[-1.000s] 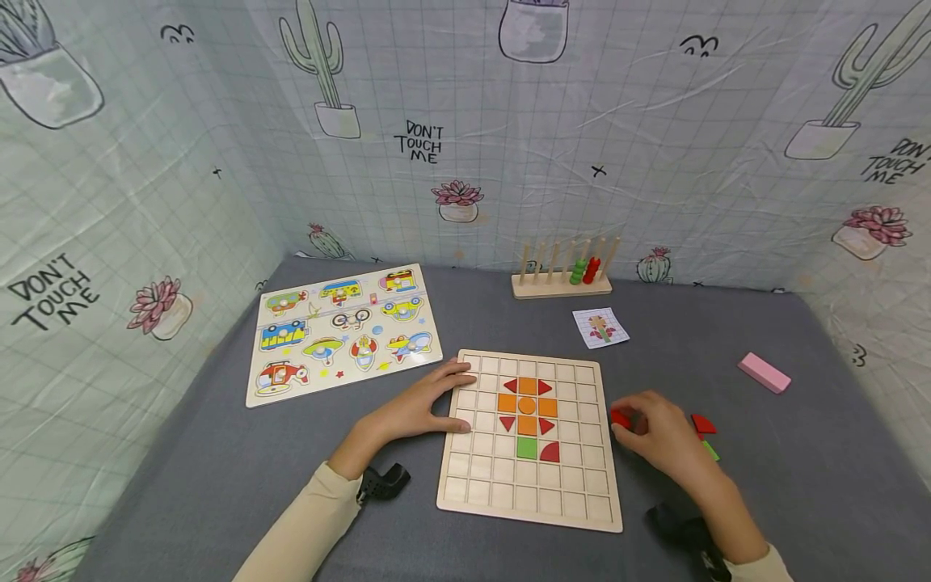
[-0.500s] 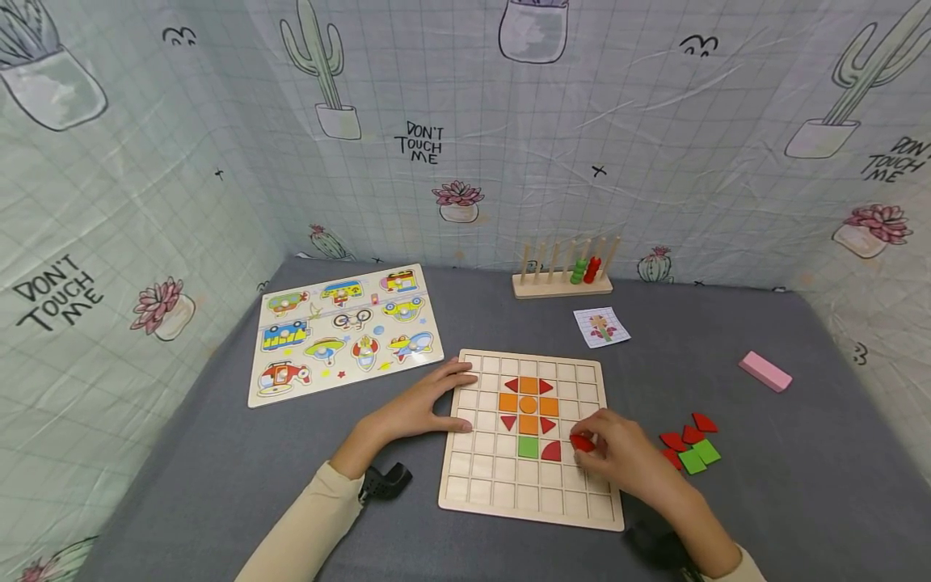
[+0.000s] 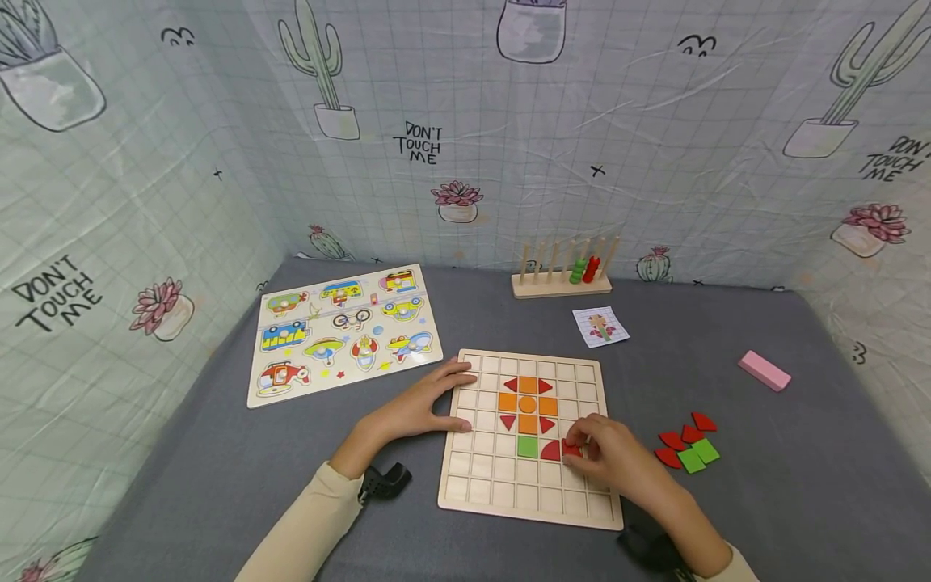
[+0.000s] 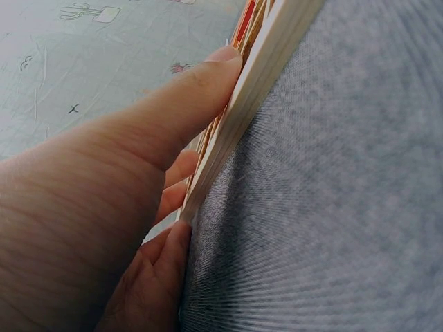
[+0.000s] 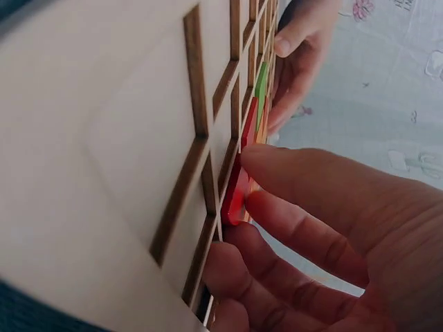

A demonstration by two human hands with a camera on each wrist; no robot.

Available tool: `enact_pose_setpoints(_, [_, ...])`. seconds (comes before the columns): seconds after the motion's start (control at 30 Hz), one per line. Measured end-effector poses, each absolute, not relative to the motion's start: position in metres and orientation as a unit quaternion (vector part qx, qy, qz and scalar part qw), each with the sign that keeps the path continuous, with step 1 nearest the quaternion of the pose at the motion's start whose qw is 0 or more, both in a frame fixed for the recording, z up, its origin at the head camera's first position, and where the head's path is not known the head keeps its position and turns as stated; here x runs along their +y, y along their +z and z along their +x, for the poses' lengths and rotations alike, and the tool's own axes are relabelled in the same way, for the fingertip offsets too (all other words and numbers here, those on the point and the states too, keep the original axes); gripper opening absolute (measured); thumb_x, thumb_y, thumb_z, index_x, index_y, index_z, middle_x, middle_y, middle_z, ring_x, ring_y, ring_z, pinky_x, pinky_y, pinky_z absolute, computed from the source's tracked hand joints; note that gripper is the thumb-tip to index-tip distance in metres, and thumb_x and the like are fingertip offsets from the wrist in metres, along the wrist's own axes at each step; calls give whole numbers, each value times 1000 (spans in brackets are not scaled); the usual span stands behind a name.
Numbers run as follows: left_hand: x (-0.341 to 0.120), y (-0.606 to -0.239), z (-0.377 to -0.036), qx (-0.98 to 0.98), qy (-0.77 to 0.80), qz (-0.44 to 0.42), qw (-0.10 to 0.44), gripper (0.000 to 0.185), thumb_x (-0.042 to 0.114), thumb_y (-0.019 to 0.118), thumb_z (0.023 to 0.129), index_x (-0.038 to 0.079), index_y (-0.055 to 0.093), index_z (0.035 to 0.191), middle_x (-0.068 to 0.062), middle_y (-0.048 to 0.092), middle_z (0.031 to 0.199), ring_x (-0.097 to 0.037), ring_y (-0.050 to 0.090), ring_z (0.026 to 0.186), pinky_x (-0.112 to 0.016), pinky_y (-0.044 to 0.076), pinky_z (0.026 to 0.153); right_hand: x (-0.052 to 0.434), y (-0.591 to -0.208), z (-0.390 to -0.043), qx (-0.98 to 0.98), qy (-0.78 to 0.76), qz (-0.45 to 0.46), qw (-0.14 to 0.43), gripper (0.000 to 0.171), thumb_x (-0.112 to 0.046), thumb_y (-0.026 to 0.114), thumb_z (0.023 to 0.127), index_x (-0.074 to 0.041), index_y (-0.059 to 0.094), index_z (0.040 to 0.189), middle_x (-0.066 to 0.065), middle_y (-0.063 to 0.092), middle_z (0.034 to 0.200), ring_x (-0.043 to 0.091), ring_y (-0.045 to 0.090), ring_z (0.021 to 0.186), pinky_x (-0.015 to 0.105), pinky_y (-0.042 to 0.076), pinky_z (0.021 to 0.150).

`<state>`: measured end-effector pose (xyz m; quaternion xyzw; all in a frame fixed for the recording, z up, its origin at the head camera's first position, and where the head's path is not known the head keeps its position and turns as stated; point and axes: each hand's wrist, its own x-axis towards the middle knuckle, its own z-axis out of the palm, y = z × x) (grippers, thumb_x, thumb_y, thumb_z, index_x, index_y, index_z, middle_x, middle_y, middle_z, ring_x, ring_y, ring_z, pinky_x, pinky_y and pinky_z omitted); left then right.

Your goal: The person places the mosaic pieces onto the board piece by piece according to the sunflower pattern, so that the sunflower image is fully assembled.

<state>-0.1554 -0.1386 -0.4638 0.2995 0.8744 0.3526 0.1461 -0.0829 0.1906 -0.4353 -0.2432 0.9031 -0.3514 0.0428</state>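
My right hand (image 3: 611, 457) pinches a red quarter-circle tile (image 5: 237, 190) between thumb and fingers, low over a square of the wooden grid board (image 3: 465, 490). This tile sits just right of another red quarter-circle tile (image 3: 550, 450), which adjoins a green square tile (image 3: 527, 446). Farther up the board are orange squares around an orange circle (image 3: 527, 404), with small red triangles (image 3: 507, 422) at the corners. My left hand (image 3: 418, 404) rests on the board's left edge, fingers spread; in the left wrist view its thumb (image 4: 201, 90) lies on the rim.
Right of the board lie several loose red tiles (image 3: 669, 458) and green squares (image 3: 704, 450). Behind it are a small pattern card (image 3: 600, 327) and a peg stand (image 3: 560, 284). A pink block (image 3: 764, 372) is far right, a vehicle puzzle board (image 3: 345, 335) at left.
My right hand has carried the red quarter-circle tile leftward from beside the board to a square next to the other red tile. My left hand has stayed put.
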Motion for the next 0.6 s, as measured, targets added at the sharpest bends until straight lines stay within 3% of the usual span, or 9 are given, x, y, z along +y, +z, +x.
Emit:
enact_pose_setpoints(0.33, [-138, -464, -155, 875, 352, 300, 143, 73, 40, 77, 83, 15, 47, 145, -4, 29, 158, -27, 15, 149, -51, 25, 116, 191, -435, -85, 904, -348, -240, 68, 15, -2, 74, 81, -6, 67, 93, -3, 58, 83, 1, 47, 64, 20, 45, 57])
enact_pose_setpoints(0.6, [-138, -464, -155, 875, 351, 301, 141, 74, 40, 77, 83, 15, 47, 145, -4, 29, 158, -26, 15, 149, -51, 25, 116, 191, -433, -84, 905, -342, -240, 78, 11, -3, 74, 81, -5, 68, 90, -4, 59, 81, 2, 46, 64, 21, 45, 56])
